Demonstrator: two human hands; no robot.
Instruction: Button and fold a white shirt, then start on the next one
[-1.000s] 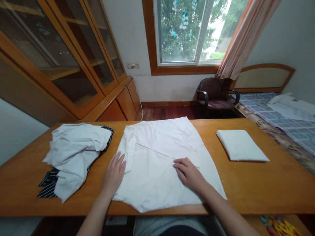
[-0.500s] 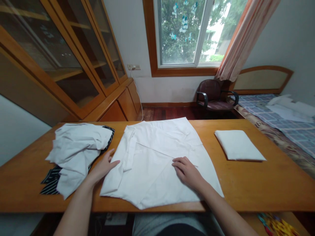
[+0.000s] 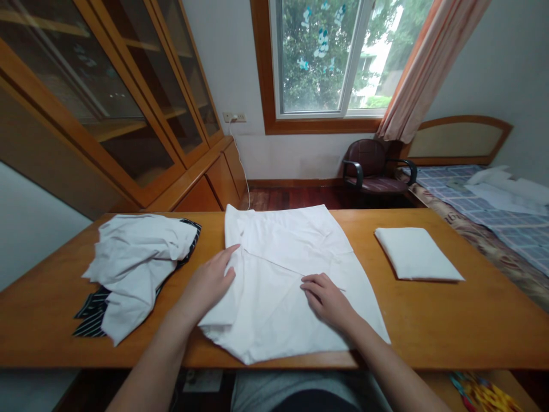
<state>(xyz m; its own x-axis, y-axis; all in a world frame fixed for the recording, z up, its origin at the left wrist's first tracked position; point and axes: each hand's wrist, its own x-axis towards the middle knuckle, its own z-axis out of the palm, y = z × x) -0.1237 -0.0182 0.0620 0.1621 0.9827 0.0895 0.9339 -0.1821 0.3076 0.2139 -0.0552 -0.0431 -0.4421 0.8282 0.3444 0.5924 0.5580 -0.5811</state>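
Note:
A white garment (image 3: 283, 309), perhaps a shirt, lies partly folded on the wooden table in front of me. Its left side is turned inward in a strip, and a diagonal crease crosses the upper middle. On that turned-in strip rests my left hand (image 3: 212, 286), fingers stretched out and thumb apart. My right hand (image 3: 323, 294) lies flat on the garment's centre right, its fingers a little bent and holding nothing. Some fabric beneath both palms is hidden.
Left on the table (image 3: 429, 320) is a crumpled white cloth (image 3: 137, 252) over a dark striped one (image 3: 92, 320). A neatly folded white square (image 3: 416, 252) sits at the right. Beyond the table are a chair (image 3: 371, 166), a bed (image 3: 484, 200) and a glass-fronted cabinet (image 3: 193, 160).
My left hand has moved right, and the garment's left edge has been folded inward with it, baring table there. My right hand stays where it was.

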